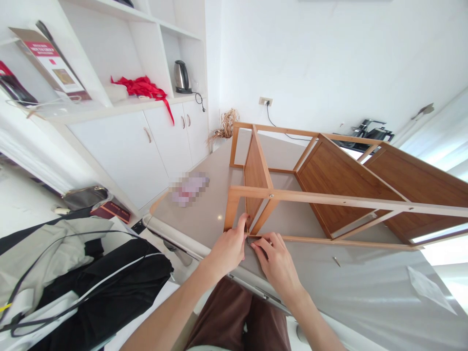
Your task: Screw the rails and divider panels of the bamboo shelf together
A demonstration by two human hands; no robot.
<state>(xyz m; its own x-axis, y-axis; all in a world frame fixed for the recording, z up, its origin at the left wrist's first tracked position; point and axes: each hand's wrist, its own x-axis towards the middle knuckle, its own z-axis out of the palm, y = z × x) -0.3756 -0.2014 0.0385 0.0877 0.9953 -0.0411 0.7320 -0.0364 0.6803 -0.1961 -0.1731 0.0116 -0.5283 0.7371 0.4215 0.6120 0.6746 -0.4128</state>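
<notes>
A wooden shelf unit (343, 199) lies on its side on a grey tabletop, its board panels slanting between the light wood rails. My left hand (230, 247) grips the near bottom corner of the frame, thumb against the end board. Close beside it, my right hand (275, 258) is closed in a pinch at the lower rail (303, 239). Something small and dark shows at its fingertips, too hidden to name. A bolt head (271, 196) sits in the upper near rail. On the table right of my hands lies a small metal piece, perhaps a screw (336, 262).
A clear plastic bag (431, 290) lies at the table's right. Toward the left end is a blurred pinkish item (190, 189). Black clothes (106, 278) and cables are piled at lower left. White cabinets (120, 146) hold a kettle (182, 77) and red cloth (142, 87).
</notes>
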